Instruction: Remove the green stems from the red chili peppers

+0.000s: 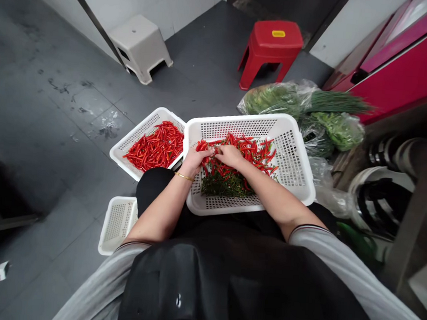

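A large white plastic basket (300, 171) rests on my lap, holding red chili peppers (251, 145) and a heap of green stems (226, 184) along its near side. My left hand (196, 158) is inside the basket's left end, closed around several red chilies. Close beside it, my right hand (230, 156) has its fingertips pinched at the same chilies, close to my left thumb. What exactly the right fingers grip is too small to make out. To the left, a second white basket (122, 150) contains a pile of red chilies (156, 146) that look stemless.
A small white basket (117, 224) stands on the floor at my left. Ahead are a grey stool (139, 40) and a red stool (272, 44). Bagged green vegetables (279, 99) lie beyond the large basket, with stacked pans (382, 201) at the right.
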Available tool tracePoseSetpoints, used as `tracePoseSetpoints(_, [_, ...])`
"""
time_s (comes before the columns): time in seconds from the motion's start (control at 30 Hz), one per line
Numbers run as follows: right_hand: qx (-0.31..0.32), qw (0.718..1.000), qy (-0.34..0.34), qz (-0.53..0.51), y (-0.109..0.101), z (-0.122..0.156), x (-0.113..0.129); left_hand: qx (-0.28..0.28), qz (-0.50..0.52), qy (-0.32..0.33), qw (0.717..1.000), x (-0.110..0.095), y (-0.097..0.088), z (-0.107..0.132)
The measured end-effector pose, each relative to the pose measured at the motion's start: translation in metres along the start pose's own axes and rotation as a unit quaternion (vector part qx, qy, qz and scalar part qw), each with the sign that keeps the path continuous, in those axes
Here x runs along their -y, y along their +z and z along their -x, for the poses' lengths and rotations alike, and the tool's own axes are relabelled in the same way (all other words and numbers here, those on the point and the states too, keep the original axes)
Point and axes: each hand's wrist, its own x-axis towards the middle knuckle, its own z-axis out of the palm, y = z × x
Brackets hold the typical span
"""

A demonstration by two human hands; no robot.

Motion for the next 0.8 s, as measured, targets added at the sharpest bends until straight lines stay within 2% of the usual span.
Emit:
tracePoseSetpoints(0.07, [-0.021,0.995,0.005,-0.098,-0.015,0.006,-0.002,0.011,-0.017,-0.007,1.0,0.005,0.005,-0.001])
tracePoseSetpoints(0.17, [0.003,0.964,-0.009,-0.264,-0.039,0.022,-0.005,0.056,-0.045,-0.025,0.997,0.011,0.017,-0.001])
tracePoseSetpoints(0.27, [-0.019,0.932,-0.003,-0.362,-0.042,0.041,-0.005,0.085,-0.026,-0.037,0.995,0.011,0.026,0.004])
tracePoseSetpoints(0.33, [-0.021,0.923,0.014,-0.384,-0.033,0.052,-0.004,0.102,0.008,-0.043,0.994,0.008,0.029,0.007])
tracePoseSetpoints(0.4, [0.018,0.92,0.007,-0.392,-0.021,0.061,-0.003,0.126,0.032,-0.056,0.99,0.003,0.029,0.01])
tracePoseSetpoints(0.5, [0.057,0.918,-0.04,-0.391,-0.014,0.07,-0.001,0.147,0.055,-0.074,0.985,-0.002,0.025,0.011])
tracePoseSetpoints(0.57, [0.048,0.934,-0.087,-0.342,-0.017,0.075,0.0,0.151,0.044,-0.072,0.985,-0.003,0.023,0.012])
tracePoseSetpoints(0.63, [0.039,0.957,-0.111,-0.264,-0.025,0.082,0.002,0.14,-0.006,-0.035,0.99,-0.002,0.024,0.017])
tracePoseSetpoints(0.67, [0.047,0.968,-0.102,-0.225,-0.029,0.085,0.004,0.127,-0.041,0.006,0.991,-0.003,0.025,0.021])
tracePoseSetpoints(0.73, [0.121,0.98,-0.057,-0.15,-0.034,0.092,0.007,0.099,-0.115,0.124,0.981,-0.005,0.03,0.031])
tracePoseSetpoints(0.8, [0.229,0.973,-0.015,-0.031,-0.036,0.095,0.009,0.088,-0.165,0.233,0.954,-0.01,0.034,0.041])
